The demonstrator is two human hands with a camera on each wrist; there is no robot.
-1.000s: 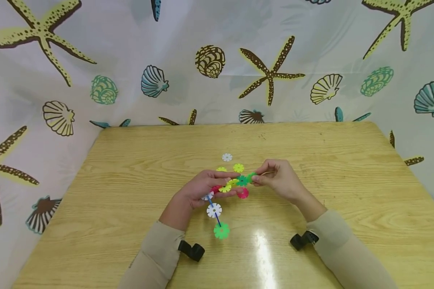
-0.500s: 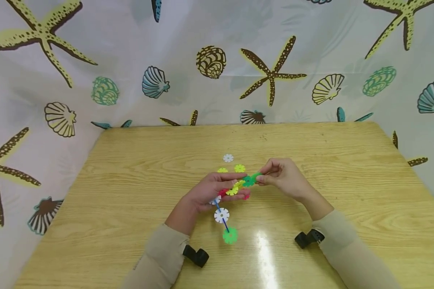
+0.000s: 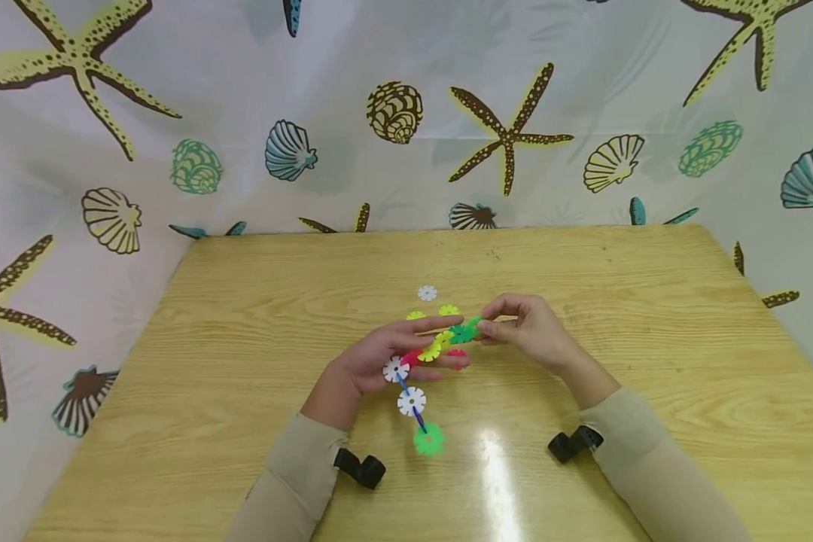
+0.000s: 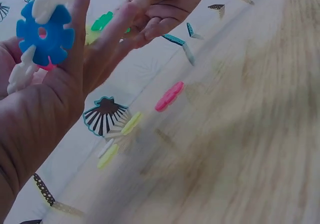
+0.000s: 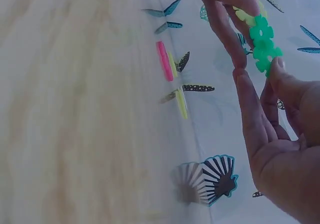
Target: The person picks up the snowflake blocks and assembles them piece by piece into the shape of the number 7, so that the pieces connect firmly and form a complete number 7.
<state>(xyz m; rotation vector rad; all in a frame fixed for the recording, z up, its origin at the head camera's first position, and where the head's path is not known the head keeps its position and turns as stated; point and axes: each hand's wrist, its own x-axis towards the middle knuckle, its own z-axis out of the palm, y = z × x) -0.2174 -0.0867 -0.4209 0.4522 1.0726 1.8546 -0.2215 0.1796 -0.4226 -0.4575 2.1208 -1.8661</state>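
A chain of interlocking notched plastic discs runs between both hands above the table. My right hand (image 3: 531, 331) pinches the green disc (image 5: 262, 49) at its far end between thumb and fingertips. From there the chain passes through a yellow disc (image 3: 430, 351) and a pink disc (image 3: 411, 357) to white and blue ones. My left hand (image 3: 376, 352) supports the middle of the chain across its spread, mostly straight fingers. Off its near side hang a white disc (image 3: 412, 402), blue discs seen edge-on, and a light green disc (image 3: 429, 439). In the left wrist view a blue disc (image 4: 57, 36) faces the camera.
Loose discs lie on the wooden table (image 3: 278, 301) beyond the hands: a white disc (image 3: 427, 293), two yellow ones, including one yellow disc (image 3: 449, 310), and a pink disc (image 4: 169, 96). A shell-patterned cloth (image 3: 339, 173) stands behind the table.
The left fingers have spread apart, and the white disc by the palm has turned to face the head camera. The chain shifted right, then slightly back left. The right hand keeps its pinch.
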